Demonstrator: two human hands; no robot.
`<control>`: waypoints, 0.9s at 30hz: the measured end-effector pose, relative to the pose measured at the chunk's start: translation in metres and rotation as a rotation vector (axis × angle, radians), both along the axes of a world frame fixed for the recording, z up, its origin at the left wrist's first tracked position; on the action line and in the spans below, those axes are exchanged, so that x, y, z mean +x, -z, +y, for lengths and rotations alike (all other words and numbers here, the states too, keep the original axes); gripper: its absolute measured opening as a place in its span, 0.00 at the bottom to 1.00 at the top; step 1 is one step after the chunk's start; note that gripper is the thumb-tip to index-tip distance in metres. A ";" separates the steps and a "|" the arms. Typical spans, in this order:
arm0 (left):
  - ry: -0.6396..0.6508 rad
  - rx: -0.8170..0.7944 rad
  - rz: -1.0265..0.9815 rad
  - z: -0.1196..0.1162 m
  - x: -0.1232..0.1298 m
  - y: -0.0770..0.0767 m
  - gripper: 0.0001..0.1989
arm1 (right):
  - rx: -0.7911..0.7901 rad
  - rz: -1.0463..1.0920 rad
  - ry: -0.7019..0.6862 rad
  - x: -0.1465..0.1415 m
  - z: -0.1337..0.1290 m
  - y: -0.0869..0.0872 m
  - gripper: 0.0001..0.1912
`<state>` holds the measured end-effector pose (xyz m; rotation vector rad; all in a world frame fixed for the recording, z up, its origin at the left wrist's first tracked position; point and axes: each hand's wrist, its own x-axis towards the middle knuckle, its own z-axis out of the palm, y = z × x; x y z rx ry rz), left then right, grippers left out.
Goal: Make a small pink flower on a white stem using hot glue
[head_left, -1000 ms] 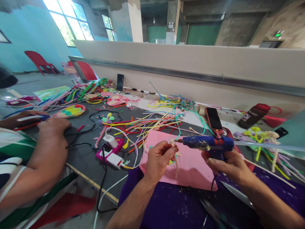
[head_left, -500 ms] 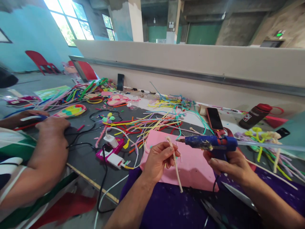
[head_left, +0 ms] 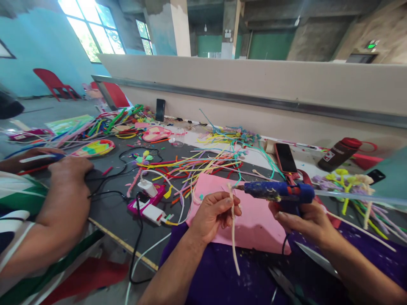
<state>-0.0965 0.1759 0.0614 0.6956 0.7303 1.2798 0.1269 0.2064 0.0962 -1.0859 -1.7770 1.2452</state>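
Observation:
Pinched between the fingers of my left hand (head_left: 215, 214) is a cream fuzzy stem (head_left: 234, 241), hanging down with its top end above the fingertips. My right hand (head_left: 302, 220) is wrapped round the grip of a blue glue gun (head_left: 276, 191), with a clear glue stick (head_left: 349, 196) out of its back. The gun's nozzle points left and is close to the stem's top end; whether they touch is unclear. Below both hands a pink sheet (head_left: 260, 228) lies on the table.
Coloured stems (head_left: 203, 163) lie beyond the sheet. A magenta power strip (head_left: 152, 199) with chargers and cables is to the left. Another person's arm (head_left: 63, 203) rests farther left. A phone (head_left: 285, 158), a dark bottle (head_left: 340, 154) and scissors (head_left: 282, 281) are at the right.
The stem has turned more upright in my left hand, and its lower end hangs lower. The glue gun has shifted slightly left, with its nozzle nearer the stem's top.

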 end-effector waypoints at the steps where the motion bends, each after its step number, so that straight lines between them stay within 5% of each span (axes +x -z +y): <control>1: 0.004 -0.001 0.012 0.000 0.000 0.000 0.12 | 0.005 -0.011 0.000 0.000 0.000 -0.001 0.15; 27: -0.157 -0.011 0.132 0.002 0.003 0.001 0.10 | -0.014 -0.107 -0.096 0.002 0.005 -0.004 0.13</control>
